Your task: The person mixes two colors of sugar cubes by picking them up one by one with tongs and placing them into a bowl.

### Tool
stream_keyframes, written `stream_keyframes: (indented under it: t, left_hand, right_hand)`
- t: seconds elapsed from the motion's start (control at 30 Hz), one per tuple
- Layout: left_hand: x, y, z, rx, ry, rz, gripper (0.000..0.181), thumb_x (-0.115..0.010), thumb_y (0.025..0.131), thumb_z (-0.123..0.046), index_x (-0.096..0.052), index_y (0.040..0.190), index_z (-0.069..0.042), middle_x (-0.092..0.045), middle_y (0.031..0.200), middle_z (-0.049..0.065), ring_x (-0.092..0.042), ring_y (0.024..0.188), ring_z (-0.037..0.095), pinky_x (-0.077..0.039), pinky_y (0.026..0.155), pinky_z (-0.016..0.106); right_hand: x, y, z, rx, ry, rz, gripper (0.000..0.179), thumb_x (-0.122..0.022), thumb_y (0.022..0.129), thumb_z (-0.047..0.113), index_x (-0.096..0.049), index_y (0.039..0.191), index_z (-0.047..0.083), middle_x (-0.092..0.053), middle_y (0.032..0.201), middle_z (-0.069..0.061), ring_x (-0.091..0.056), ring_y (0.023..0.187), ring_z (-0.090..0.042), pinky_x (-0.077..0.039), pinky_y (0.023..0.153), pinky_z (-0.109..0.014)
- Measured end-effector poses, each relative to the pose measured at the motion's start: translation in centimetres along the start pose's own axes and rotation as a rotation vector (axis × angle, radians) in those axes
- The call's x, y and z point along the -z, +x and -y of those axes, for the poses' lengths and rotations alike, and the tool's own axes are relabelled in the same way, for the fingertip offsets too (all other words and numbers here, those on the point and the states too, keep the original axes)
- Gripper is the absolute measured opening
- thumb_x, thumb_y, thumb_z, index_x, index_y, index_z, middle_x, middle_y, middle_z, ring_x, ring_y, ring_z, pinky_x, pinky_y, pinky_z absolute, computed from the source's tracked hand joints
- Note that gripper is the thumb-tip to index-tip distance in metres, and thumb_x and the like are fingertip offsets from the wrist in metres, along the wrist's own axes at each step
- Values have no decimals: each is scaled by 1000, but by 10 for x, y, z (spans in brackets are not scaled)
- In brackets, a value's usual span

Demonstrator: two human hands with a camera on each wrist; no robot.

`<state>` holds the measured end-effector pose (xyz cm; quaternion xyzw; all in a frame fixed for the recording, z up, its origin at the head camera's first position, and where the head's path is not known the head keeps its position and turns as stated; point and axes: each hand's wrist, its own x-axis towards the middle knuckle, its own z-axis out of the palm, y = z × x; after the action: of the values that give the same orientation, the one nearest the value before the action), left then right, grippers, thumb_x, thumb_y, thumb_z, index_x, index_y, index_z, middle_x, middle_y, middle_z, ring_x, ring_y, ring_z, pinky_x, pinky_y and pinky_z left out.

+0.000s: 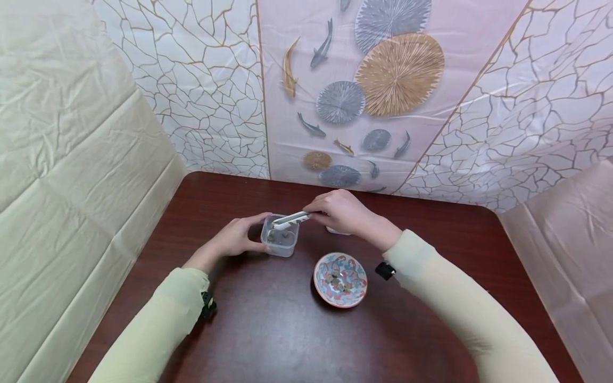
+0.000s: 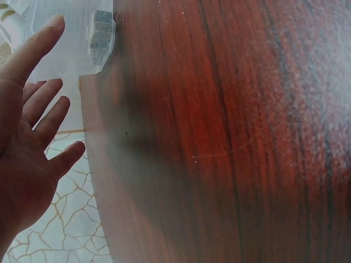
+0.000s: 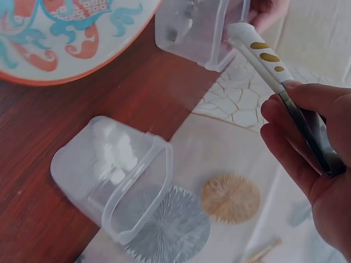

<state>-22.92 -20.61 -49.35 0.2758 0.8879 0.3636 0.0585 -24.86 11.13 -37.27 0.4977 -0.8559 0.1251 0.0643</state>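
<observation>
My left hand [image 1: 234, 236] holds a clear plastic container [image 1: 281, 251], thumb on its near side and a finger at the far corner. Small greyish cubes [image 2: 100, 35] lie inside, against the container's wall in the left wrist view. My right hand [image 1: 342, 210] pinches a pair of tongs [image 3: 266, 60] by the dark metal part. The tongs' white ends, marked with gold spots, point left over the container's opening. Whether anything is between the tips is too small to tell. Nearer to me stands a patterned bowl [image 1: 356, 267] with several small dull pieces in it.
A second clear container [image 3: 77, 164] with white pieces stands beyond the bowl, mostly hidden under my right hand in the head view. The dark red wooden table [image 1: 268, 330] ends at a patterned cloth backdrop [image 1: 306, 154]. Pale cloth [image 1: 72, 159] hangs at the left side.
</observation>
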Motion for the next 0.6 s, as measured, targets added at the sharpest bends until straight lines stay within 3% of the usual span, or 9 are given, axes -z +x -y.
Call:
stream_keyframes:
  t: [0.23, 0.33, 0.37, 0.53, 0.57, 0.6]
  left_hand:
    - [3, 0, -12, 71, 20, 26, 89, -95, 83, -31, -51, 160, -16, -65, 149, 9, -58, 140, 30, -44, 117, 54]
    - [3, 0, -11, 60, 17, 24, 90, -95, 83, -32, -51, 160, -15, -64, 149, 11, -58, 140, 32, -44, 116, 56]
    - [-1, 2, 2, 28, 1, 22, 91, -94, 83, -36, -50, 161, -17, -64, 150, 9, -57, 141, 29, -43, 118, 53]
    - [0, 2, 1, 17, 4, 16, 91, -93, 84, -36, -49, 161, -16, -65, 149, 11, -58, 140, 30, -44, 117, 54]
    - [0, 2, 1, 20, 9, 16, 91, -93, 84, -35, -49, 161, -15, -65, 149, 10, -58, 140, 30, -44, 117, 53]
    - [3, 0, -12, 51, 27, 17, 89, -94, 84, -31, -51, 160, -13, -65, 148, 12, -59, 138, 32, -44, 116, 56]
  right_hand:
    - [16, -28, -5, 4, 66, -78, 16, -80, 96, 9, -84, 111, 9, -81, 102, -2, -75, 85, -18, -58, 72, -43]
    - [23, -42, -5, -12, 80, -98, 17, -79, 96, 7, -84, 112, 8, -81, 103, -4, -76, 87, -21, -59, 72, -44]
    - [26, -46, -5, -20, 86, -104, 18, -79, 95, 6, -84, 113, 8, -81, 104, -5, -76, 87, -22, -58, 72, -45]
    - [40, -68, -3, -37, 75, -135, 20, -80, 93, 5, -84, 112, 9, -82, 106, -5, -77, 93, -21, -59, 73, -45]
    - [43, -73, -3, -36, 70, -140, 20, -81, 92, 5, -84, 112, 10, -81, 104, -3, -77, 92, -19, -59, 73, -45]
    - [46, -78, -2, -34, 64, -147, 20, -81, 92, 5, -84, 111, 10, -81, 103, -2, -77, 92, -18, -60, 74, -44]
